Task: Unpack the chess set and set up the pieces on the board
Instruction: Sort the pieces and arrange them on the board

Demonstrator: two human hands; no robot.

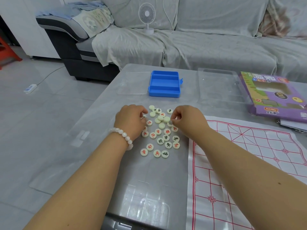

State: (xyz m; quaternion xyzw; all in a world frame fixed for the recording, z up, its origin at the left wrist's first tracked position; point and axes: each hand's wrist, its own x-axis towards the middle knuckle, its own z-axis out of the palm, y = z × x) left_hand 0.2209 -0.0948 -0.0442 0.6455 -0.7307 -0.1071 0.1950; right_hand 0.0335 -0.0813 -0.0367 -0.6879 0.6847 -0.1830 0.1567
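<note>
Several cream round chess pieces [160, 141] with red or black characters lie loose on the grey table [103, 160], some face down. My left hand [131, 121] sits at the pile's left edge, fingers curled over pieces there. My right hand [186, 118] is at the pile's right side and pinches a piece [170, 122] between thumb and forefinger. The white paper board [245, 163] with red grid lines lies unfolded to the right, bare of pieces. The blue plastic case [164, 83] stands open and empty behind the pile.
A clear lid [132, 83] lies left of the blue case. A clear tray [219, 87] and a purple game box [272, 95] sit at the back right. A sofa with a small white fan [147, 15] stands behind the table.
</note>
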